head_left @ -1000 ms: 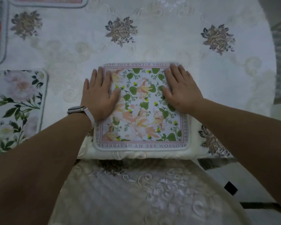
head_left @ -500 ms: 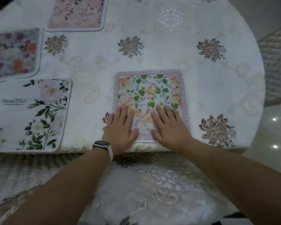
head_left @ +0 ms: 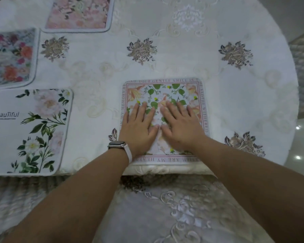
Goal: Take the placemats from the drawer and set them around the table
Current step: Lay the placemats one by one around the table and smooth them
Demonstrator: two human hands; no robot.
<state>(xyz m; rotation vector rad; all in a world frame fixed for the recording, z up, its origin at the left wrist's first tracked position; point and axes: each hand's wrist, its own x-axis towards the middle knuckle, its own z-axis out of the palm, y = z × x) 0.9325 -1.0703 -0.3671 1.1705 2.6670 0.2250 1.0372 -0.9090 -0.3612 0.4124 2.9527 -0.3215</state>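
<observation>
Resting flat, palms down, both hands lie side by side on the square placemat at lower centre of the frame. Left hand: fingers extended, slightly spread, thumb angled toward the right hand; a watch with a pale strap sits on its wrist. Right hand: fingers extended, slightly spread, pressing on the mat; nothing pinched or held by either hand. Thumb tips nearly meet.

Border text on the square placemat reads in part "YOUR GENTLE SMILE" along the top; the rest is partly covered. At left, a white placemat with leaves reads "Beautiful". Two more flowered placemats lie at upper left: a red-flowered mat and a pink mat.

Surface: round table under a white embroidered cloth. Glossy floor at right edge.
</observation>
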